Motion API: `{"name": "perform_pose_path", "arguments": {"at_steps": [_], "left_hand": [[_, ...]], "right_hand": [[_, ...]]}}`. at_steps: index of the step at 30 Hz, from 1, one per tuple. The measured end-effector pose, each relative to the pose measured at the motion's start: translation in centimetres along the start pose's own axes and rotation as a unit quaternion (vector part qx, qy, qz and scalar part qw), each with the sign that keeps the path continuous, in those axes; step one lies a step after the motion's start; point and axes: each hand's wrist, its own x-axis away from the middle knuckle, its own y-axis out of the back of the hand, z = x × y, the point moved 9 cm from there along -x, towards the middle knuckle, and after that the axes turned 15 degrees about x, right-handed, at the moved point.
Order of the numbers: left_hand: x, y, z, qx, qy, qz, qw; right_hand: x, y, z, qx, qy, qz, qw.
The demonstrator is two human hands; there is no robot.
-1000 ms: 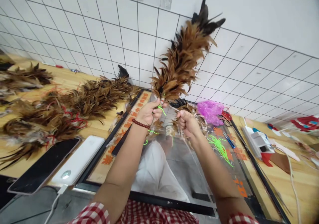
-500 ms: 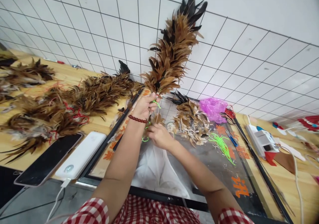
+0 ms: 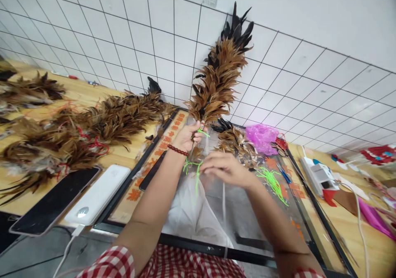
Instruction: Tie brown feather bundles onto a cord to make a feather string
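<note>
My left hand (image 3: 187,137), with a dark red bead bracelet at the wrist, is closed round the base of an upright brown and black feather bundle (image 3: 218,78). A neon green cord (image 3: 194,166) runs from that base down to my right hand (image 3: 224,168). The right hand's fingers pinch the cord just below the left wrist, above a glass panel (image 3: 247,212). A loose heap of brown feathers (image 3: 236,144) lies on the panel behind my right hand. More green cords (image 3: 274,183) lie to its right.
Tied feather bundles (image 3: 77,131) cover the wooden table at the left. A phone (image 3: 52,201) and a white power bank (image 3: 97,195) lie near the front edge. A pink plastic bag (image 3: 261,137), a white device (image 3: 320,175) and red fabric scraps sit at the right. A wire grid wall stands behind.
My right hand left the feather heap, came down under the left hand, then moved right, drawing the green cord out. The feather bundle stays upright in my left hand.
</note>
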Motion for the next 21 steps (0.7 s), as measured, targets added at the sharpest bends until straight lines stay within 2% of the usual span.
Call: {"name": "perform_pose_path", "arguments": {"at_steps": [3,6,11,16,21], "left_hand": [[-0.3,-0.2,1.1,-0.009,-0.008,-0.013,1.000],[-0.4,-0.5,1.9,-0.026,-0.021,-0.040,0.999],[-0.3,-0.7,2.4,-0.068,-0.041,-0.058,0.995],[0.0,-0.9,1.8,-0.114,-0.112,-0.054,0.986],[0.3,-2.1,2.0,-0.173,-0.160,-0.035,0.971]], "right_hand": [[-1.2,4.8,-2.6,0.046,-0.031,-0.063,0.996],[-3.2,6.6,-4.9,0.106,-0.046,-0.054,0.992],[-5.2,6.9,-7.1,0.180,-0.068,-0.072,0.979],[-4.4,7.0,-7.9,0.245,-0.115,-0.123,0.955],[-3.6,7.3,-8.8,0.236,-0.159,-0.166,0.944]]}}
